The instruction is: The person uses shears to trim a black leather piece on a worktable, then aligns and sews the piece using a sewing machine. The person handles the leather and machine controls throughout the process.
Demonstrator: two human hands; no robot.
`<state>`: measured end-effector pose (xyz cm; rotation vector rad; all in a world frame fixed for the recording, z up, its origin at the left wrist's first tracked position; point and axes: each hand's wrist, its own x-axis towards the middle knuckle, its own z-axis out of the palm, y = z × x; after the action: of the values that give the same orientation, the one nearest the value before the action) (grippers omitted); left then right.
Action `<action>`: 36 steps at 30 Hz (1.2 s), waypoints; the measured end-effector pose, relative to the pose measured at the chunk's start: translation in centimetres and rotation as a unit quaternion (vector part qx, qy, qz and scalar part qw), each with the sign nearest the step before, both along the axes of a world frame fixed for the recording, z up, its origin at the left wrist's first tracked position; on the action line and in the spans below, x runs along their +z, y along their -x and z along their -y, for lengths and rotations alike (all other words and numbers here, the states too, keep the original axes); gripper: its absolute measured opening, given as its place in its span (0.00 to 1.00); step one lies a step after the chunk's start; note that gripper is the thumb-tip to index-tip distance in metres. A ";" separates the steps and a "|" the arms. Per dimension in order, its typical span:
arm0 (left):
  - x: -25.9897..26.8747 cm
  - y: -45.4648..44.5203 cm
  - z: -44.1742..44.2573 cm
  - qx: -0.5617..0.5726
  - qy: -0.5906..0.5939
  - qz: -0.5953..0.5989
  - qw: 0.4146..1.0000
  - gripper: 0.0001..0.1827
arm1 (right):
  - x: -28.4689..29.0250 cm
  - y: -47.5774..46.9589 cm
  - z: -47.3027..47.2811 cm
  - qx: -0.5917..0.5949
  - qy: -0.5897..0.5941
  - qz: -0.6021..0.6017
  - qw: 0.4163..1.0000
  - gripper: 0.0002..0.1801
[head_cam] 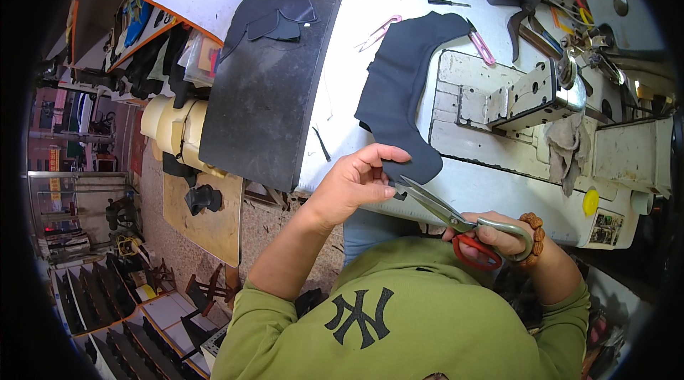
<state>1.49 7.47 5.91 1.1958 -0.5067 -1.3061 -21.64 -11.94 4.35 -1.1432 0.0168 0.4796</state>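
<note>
My right hand (483, 235) grips metal scissors (435, 206) with red on one handle loop. Their blades point left, with the tips beside my left hand (360, 179). That hand is raised over the table's front edge, fingers curled, index finger apart from the thumb. A small dark scrap (399, 195) shows at the thumb tip and blades; whether I pinch it is unclear. Behind the fingers lies a curved black sheet piece (398, 86), apparently leather or fabric, its near end partly hidden by my left hand.
Right of the black piece stands a sewing machine (513, 107) with a rag (567, 150) on it. Pink-handled thread snips (482, 48), a second pair (379, 32) and a screwdriver (449, 2) lie farther back. A black board (267, 96) bears more dark pieces.
</note>
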 end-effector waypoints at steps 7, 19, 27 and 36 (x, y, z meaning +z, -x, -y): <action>-0.1 0.1 0.1 0.008 -0.002 -0.012 1.000 0.27 | 0.1 -0.1 0.0 0.016 0.008 0.003 1.000 0.36; 0.1 0.3 0.2 -0.006 -0.006 0.012 1.000 0.26 | 0.3 0.3 -0.4 -0.004 -0.054 -0.035 0.998 0.37; 0.0 -0.1 0.1 -0.021 -0.012 0.000 1.000 0.25 | -0.8 0.5 -0.8 0.022 -0.168 -0.104 0.980 0.46; 0.0 -0.1 0.0 -0.005 0.004 -0.014 1.000 0.25 | -0.9 0.5 -0.7 0.017 -0.158 -0.080 0.984 0.44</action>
<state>1.61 7.44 5.94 1.1685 -0.4983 -1.3267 -22.14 -11.23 3.48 -0.7938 0.0600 0.5811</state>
